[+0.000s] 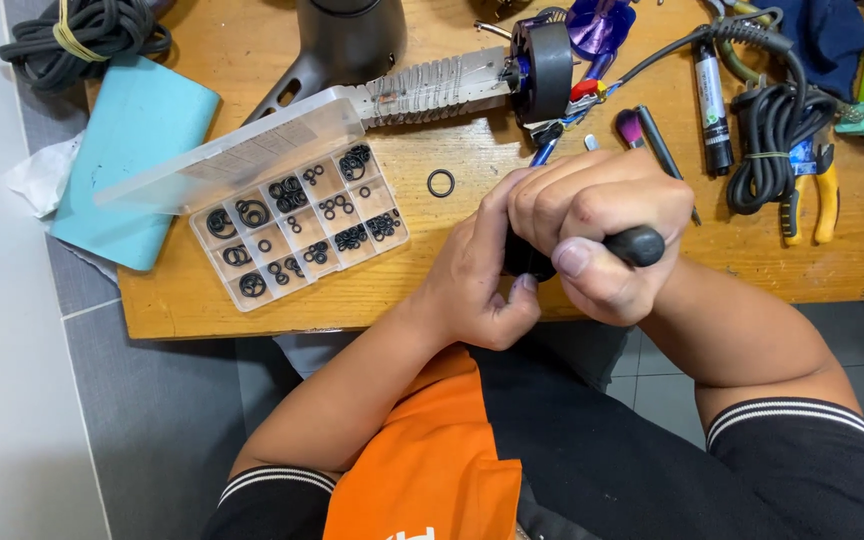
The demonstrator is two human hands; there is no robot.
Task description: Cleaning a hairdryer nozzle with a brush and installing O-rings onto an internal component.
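The right hand (602, 235) is wrapped tight around a black tool handle (637, 245), and the left hand (487, 280) pinches a small dark part (524, 262) at its tip, just above the counter (412, 290) edge. I think it helps to hold both steady and push gently. The little black ring (441, 183) lies near the open ring box (297, 225).

Clear compartmented plastic box (297, 225) of black rings (lid open) on the wooden table (252, 50), left of the hands.
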